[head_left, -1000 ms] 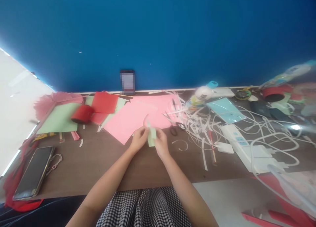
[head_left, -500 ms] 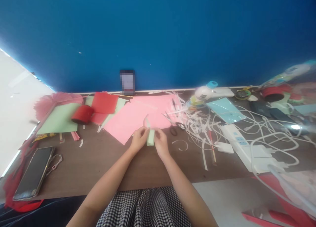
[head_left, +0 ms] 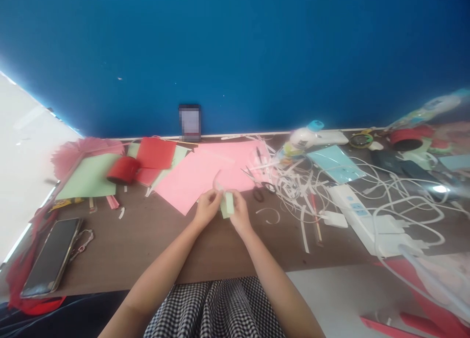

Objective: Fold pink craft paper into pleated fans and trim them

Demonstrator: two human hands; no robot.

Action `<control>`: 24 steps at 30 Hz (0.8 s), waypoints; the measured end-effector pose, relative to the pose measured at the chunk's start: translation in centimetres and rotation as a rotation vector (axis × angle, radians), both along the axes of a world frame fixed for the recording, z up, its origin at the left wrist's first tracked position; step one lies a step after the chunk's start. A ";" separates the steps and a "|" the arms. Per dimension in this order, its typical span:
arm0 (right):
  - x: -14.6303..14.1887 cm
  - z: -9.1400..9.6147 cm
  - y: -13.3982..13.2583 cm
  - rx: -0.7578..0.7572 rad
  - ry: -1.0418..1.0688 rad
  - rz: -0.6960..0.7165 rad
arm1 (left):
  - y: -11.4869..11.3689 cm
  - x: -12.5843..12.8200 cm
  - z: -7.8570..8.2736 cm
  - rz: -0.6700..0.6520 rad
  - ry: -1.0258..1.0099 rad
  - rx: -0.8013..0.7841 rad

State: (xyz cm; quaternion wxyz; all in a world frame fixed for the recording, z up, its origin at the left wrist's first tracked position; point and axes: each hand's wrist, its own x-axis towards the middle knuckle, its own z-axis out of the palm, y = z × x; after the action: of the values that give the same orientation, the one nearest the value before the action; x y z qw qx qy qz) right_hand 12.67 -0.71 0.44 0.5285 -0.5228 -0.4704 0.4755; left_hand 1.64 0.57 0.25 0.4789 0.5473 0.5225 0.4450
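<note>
Between my two hands is a small folded piece of light green paper, held up over the brown table. My left hand pinches its left side, and a thin pale strip curls up from those fingertips. My right hand is closed on the paper's right side, thumb and fingers bent round it. Just beyond the hands lie large pink paper sheets. To the right of them rest scissors with dark handles, blades partly over the pink paper.
White paper scraps and tangled cables lie to the right, with a power strip and a bottle. On the left are a red ribbon roll, green paper and a phone. Another phone-like device leans on the blue wall.
The green paper has turned and tilted between my fingers, so a second folded face now shows. Its upper part has shifted slightly right. My hands stay nearly in place.
</note>
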 end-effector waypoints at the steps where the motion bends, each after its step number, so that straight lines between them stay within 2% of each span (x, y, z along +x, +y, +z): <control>1: 0.0 0.0 0.0 -0.006 -0.007 -0.001 | 0.0 0.0 0.0 -0.004 -0.014 -0.008; 6: 0.0 -0.2 0.1 -0.026 0.040 -0.003 | 0.0 -0.1 0.4 0.005 -0.031 -0.029; 13: 0.0 -0.2 0.1 -0.039 0.087 -0.044 | -0.2 0.0 0.7 -0.034 0.009 0.037; 24: -0.1 -0.3 0.1 -0.069 0.122 -0.052 | 0.1 0.0 0.5 -0.035 -0.085 -0.014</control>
State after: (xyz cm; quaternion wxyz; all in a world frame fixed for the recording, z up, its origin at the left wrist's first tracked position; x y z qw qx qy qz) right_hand 12.56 -0.58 0.13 0.5502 -0.5229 -0.4068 0.5084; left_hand 1.68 0.71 0.74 0.5122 0.5338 0.4951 0.4556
